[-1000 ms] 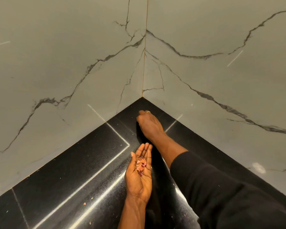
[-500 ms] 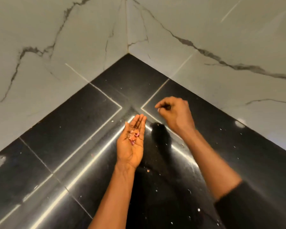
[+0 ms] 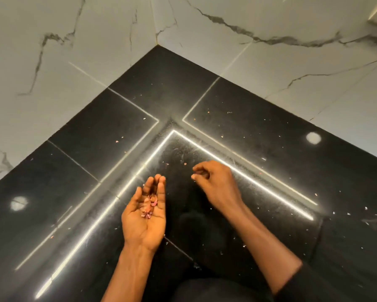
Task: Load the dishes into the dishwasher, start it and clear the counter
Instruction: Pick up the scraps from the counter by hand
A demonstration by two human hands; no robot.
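Note:
My left hand (image 3: 145, 225) is held palm up over the black counter (image 3: 259, 127), fingers fairly straight, carrying a small heap of pink scraps (image 3: 149, 207) in the palm. My right hand (image 3: 219, 184) hovers just right of it, close to the counter, with fingers curled and thumb near the forefinger. Nothing can be made out between those fingertips. A few pink crumbs (image 3: 185, 163) lie on the counter just beyond both hands. No dishes or dishwasher are in view.
The counter forms an inside corner against marble-patterned walls (image 3: 74, 44). Bright light strips reflect on the glossy surface (image 3: 244, 177). Small pale crumbs (image 3: 366, 208) are scattered over the right side and the front.
My right hand has drawn back from the far corner to beside my left hand. The view has tilted down, showing more counter. The left palm still carries the scraps.

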